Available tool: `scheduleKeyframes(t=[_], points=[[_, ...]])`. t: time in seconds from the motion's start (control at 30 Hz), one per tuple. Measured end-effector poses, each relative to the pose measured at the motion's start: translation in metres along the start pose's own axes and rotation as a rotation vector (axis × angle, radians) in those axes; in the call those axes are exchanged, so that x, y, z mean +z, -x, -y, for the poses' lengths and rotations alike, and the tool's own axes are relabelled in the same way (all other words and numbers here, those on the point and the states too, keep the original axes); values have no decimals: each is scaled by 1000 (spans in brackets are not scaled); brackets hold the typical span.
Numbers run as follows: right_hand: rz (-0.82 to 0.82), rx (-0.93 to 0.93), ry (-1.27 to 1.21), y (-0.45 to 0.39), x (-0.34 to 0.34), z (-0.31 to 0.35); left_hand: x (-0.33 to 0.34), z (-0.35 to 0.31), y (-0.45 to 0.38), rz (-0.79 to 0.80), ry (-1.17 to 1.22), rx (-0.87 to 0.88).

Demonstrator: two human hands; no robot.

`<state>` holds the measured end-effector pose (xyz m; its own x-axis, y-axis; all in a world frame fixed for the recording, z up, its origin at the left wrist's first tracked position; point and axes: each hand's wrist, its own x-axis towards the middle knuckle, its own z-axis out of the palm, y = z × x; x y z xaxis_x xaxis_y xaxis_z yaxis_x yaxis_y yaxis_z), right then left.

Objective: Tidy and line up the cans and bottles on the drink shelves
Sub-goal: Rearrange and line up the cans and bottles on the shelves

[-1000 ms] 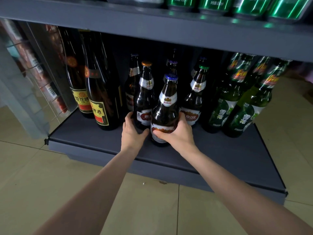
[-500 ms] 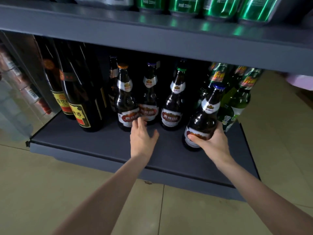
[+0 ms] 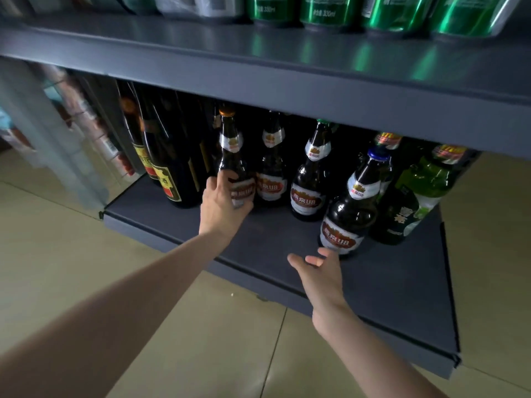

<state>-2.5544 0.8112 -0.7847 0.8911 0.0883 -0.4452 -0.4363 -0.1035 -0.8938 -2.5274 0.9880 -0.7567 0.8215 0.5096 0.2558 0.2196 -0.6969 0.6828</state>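
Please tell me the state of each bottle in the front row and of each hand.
Orange-cap bottle: upright, gripped by left hand.
Middle brown bottle: upright, free.
Green-cap bottle: upright, free.
Blue-cap bottle: upright, standing forward of the row, free.
Right hand: open, holding nothing.

My left hand (image 3: 222, 203) curls round the lower body of a dark brown glass beer bottle with an orange cap (image 3: 233, 165), upright at centre left of the frame; just right of it stand two more dark brown bottles with red-and-white labels (image 3: 271, 168), (image 3: 311, 179), upright in a row; a fourth brown bottle with a blue cap (image 3: 352, 209) stands forward of that row, right of centre, just beside green glass bottles with white labels (image 3: 416, 196) at the right; tall dark bottles with yellow-and-red labels (image 3: 169, 156) stand at the left of the grey lower shelf (image 3: 388, 285); green metal cans (image 3: 399, 12) line the upper shelf along the top of the frame.
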Motion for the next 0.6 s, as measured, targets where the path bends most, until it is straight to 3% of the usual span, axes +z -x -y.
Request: scheduleKeyframes(t=[0.17,0.27,0.6], points=[[-23,-262,119,-37,56,35,0,25,-20,-57,132,-96],[-107,-407,200,-60,83,44,4,39,-33,87,257,-123],[-328,-419,200,-69,119,33,5,63,-57,259,351,-5]])
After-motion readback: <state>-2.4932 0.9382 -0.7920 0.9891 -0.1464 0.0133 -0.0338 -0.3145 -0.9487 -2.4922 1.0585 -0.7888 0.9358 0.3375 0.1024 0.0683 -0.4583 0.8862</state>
